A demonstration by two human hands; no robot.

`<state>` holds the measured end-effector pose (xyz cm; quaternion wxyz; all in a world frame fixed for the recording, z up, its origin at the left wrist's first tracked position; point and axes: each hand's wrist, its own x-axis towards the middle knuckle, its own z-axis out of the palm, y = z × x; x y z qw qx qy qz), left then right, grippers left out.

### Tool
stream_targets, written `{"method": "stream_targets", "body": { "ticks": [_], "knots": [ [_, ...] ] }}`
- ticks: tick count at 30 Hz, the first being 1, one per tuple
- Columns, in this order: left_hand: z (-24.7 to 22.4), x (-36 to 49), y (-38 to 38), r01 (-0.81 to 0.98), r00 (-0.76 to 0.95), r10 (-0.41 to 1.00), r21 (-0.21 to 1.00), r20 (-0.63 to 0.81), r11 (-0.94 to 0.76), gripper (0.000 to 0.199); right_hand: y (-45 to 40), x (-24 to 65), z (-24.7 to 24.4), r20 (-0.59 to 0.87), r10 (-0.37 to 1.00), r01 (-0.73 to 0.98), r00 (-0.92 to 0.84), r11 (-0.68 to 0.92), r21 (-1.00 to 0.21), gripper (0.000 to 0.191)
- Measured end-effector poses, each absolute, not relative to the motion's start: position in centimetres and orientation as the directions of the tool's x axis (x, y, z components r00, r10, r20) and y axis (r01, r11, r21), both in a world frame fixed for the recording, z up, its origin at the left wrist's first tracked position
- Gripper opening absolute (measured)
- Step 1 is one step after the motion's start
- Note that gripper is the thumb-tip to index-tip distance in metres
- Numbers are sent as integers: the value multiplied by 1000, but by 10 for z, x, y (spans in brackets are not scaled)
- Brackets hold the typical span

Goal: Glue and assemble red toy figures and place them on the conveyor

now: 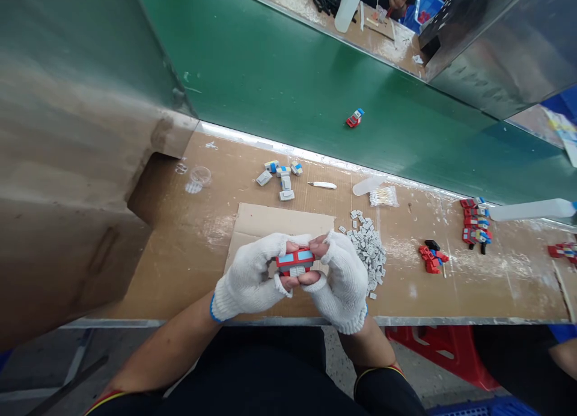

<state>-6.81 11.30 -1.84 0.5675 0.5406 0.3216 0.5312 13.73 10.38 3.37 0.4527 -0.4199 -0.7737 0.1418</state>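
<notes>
Between my two gloved hands is a red and grey toy part (295, 262) with two light-blue windows and a pale grille piece, like the front of a toy vehicle. My left hand (256, 272) grips its left end with thumb and fingertips. On the other end, the fingers of my right hand (336, 278) are closed. Both hands wear white fingerless gloves. A flat cardboard sheet (256, 220) lies under them. Right beside my right hand is a pile of small grey plastic pieces (372, 253). Several grey, blue and yellow toy parts (285, 183) lie beyond the sheet.
A white-handled craft knife (323, 185) and a bag of cotton swabs (383, 196) lie near the green belt (270, 73), which carries one red toy part (355, 118). Red toy assemblies (476, 223) and a white bottle (532, 210) stand right. A metal panel (81, 133) borders the left.
</notes>
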Motion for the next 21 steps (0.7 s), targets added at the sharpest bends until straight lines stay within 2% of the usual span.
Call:
{"method": "stream_targets", "body": {
  "ticks": [5,7,10,12,15,18,21],
  "knots": [
    [-12,-63,116,-287,185,967,951,173,-115,54,106,139,28,615,729,544,-301,661,-516,39],
    [-10,-63,118,-253,195,966,960,172,-120,60,109,136,30,623,702,570,-346,684,-454,33],
    [-12,-64,120,-198,214,956,967,199,-157,60,112,132,35,633,676,605,-378,697,-384,23],
    [-14,-64,120,-225,231,943,956,240,-188,61,113,131,38,640,676,588,-366,701,-403,23],
    [-15,-63,121,-281,244,895,910,375,-305,66,113,134,40,614,692,526,-379,707,-472,30],
    [-11,-64,124,-223,251,797,834,550,-505,46,113,139,41,596,690,488,-411,719,-495,35],
    [-5,-70,128,-103,264,718,759,644,-643,21,114,140,44,614,659,516,-435,741,-430,30]
  ]
}}
